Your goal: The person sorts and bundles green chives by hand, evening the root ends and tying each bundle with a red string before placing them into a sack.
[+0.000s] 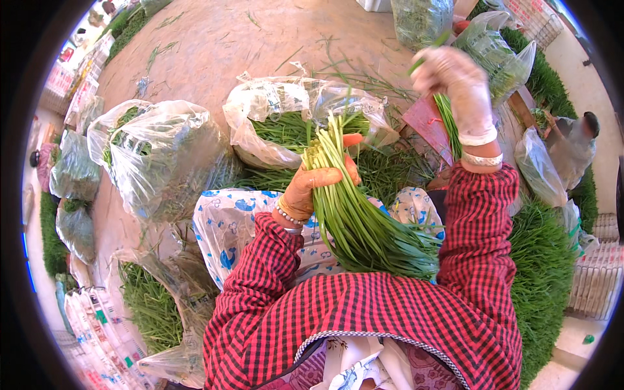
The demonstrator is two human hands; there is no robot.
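My left hand (312, 190), in an orange-looking glove, is closed around a thick bunch of garlic chives (354, 224). Their pale stem ends point up and away, and the dark green blades fan down to the right over my lap. My right hand (455, 81), in a thin whitish glove, is raised at the upper right, apart from the bunch. Motion blurs its fingers, but a green blade shows across them. Below that hand, more chives (447, 127) lie by a pink board (428, 127). Just beyond the bunch, an opened clear plastic bag (270, 151) holds cut greens.
Filled plastic bags stand at the left (169, 156) and far right (497, 55). An open bag of greens (153, 309) sits at lower left. A long heap of chives (539, 286) runs along my right side. Loose blades litter the brown floor (208, 39). Crates (595, 279) stand at right.
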